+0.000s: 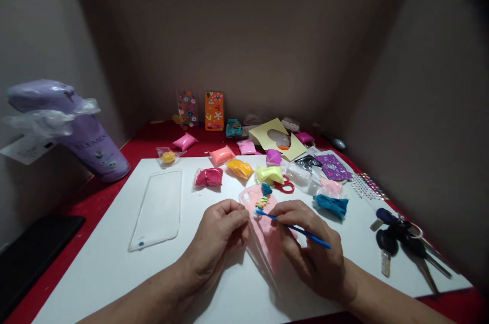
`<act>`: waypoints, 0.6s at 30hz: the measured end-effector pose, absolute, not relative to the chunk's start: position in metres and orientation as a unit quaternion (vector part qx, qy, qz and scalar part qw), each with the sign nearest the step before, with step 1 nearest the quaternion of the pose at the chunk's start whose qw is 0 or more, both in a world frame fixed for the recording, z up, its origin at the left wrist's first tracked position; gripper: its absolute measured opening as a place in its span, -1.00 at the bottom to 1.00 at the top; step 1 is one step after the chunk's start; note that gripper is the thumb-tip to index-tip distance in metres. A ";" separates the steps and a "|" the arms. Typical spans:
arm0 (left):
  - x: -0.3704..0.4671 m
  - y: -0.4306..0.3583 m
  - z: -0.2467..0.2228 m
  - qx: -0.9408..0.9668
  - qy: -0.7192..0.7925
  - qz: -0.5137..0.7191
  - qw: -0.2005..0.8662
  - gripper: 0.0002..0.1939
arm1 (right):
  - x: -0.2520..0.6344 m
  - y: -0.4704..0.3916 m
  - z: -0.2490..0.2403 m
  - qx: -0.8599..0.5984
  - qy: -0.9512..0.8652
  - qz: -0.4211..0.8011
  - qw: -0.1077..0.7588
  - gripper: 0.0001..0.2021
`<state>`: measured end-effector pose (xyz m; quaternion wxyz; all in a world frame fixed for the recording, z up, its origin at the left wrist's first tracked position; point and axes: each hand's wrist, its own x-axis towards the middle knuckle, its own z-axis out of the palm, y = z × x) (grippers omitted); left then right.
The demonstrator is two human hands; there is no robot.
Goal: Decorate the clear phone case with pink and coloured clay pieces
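My left hand (219,232) pinches the left edge of a phone case (263,242) whose surface is spread with pink clay. Near the top of the case sits a small clay figure (263,200) in teal, yellow and white. My right hand (311,247) holds a thin blue modelling tool (307,234) like a pen. The tool's tip touches or nearly touches the lower end of the figure; I cannot tell which. The lower right part of the case is partly behind my right hand.
A clear phone case (157,212) lies at left on the white board (103,258). Several clay packets, such as an orange one (240,168), and red-handled scissors (286,185) lie beyond my hands. Keys (401,240) rest at right. A purple tumbler (95,145) stands at far left.
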<state>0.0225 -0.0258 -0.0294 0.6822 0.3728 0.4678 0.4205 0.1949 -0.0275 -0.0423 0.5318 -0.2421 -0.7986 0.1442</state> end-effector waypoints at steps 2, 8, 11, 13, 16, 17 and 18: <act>0.023 -0.026 -0.028 0.372 0.468 0.420 0.683 -0.84 | 0.195 -0.028 -0.041 -0.242 -0.797 0.144 0.535 -0.68; 0.023 -0.025 -0.026 0.371 0.461 0.425 0.685 -0.82 | 0.197 -0.031 -0.043 -0.255 -0.773 0.127 0.568 -0.69; 0.022 -0.025 -0.027 0.381 0.444 0.434 0.685 -0.82 | 0.197 -0.031 -0.045 -0.260 -0.766 0.134 0.573 -0.71; 0.021 -0.025 -0.027 0.387 0.437 0.436 0.685 -0.81 | 0.197 -0.030 -0.045 -0.261 -0.764 0.143 0.572 -0.72; 0.022 -0.026 -0.026 0.391 0.436 0.433 0.684 -0.80 | 0.196 -0.030 -0.044 -0.257 -0.768 0.151 0.567 -0.72; 0.022 -0.026 -0.026 0.391 0.438 0.433 0.684 -0.80 | 0.196 -0.030 -0.044 -0.257 -0.770 0.153 0.564 -0.72; 0.022 -0.026 -0.026 0.391 0.440 0.432 0.683 -0.80 | 0.197 -0.030 -0.044 -0.258 -0.771 0.155 0.561 -0.72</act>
